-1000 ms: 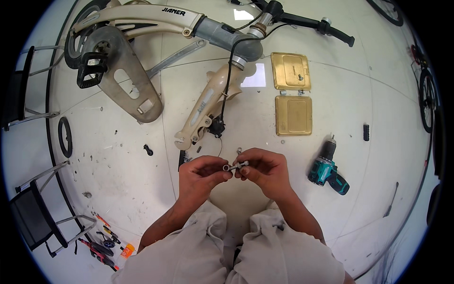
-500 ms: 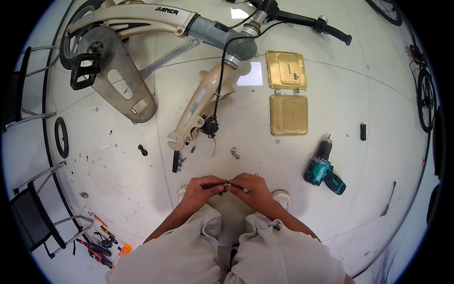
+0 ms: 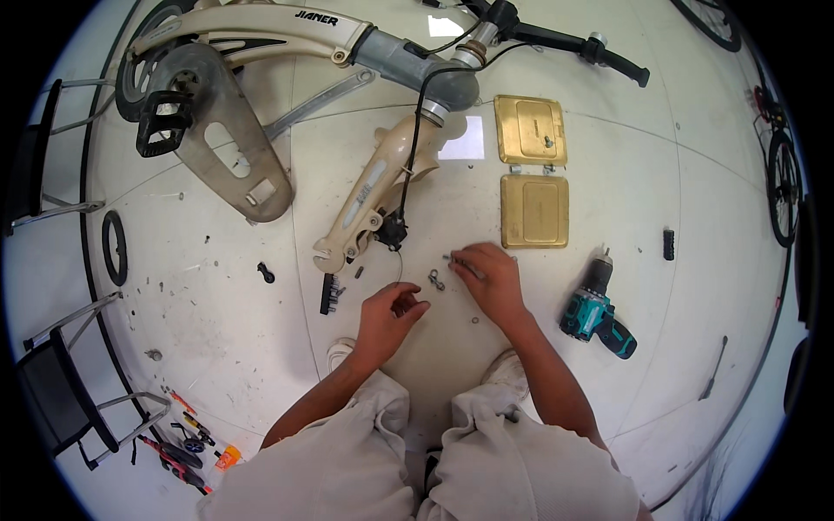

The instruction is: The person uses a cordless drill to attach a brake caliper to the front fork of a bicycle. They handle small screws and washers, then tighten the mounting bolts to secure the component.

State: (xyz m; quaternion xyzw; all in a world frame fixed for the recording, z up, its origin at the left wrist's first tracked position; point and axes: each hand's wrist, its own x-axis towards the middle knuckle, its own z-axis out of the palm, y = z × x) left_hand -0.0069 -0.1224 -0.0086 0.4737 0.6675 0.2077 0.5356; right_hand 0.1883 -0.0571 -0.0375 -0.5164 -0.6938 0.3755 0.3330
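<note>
My right hand (image 3: 491, 276) reaches forward over the floor, thumb and fingers pinched on a small bolt-like metal piece (image 3: 446, 257) that pokes out past the fingertips. Nearer to me, my left hand (image 3: 387, 319) is half curled, with a gap between thumb and fingers and nothing visible in it. Between the two lies a small cluster of metal hardware (image 3: 436, 280). Just ahead of my hands is the beige fork (image 3: 369, 195) of a partly dismantled bicycle, with a black brake caliper (image 3: 393, 233) and a cable on it.
A teal cordless drill (image 3: 595, 306) lies to the right, below two gold trays (image 3: 534, 211). A bit holder (image 3: 328, 293) rests beside the fork's end. The bicycle frame (image 3: 261, 22) spans the far left. Folding chairs (image 3: 56, 399) and hand tools (image 3: 178, 464) line the left edge.
My hands have parted and moved forward from in front of my lap. The right carried the small metal piece away to the right of the hardware; the left let go of it.
</note>
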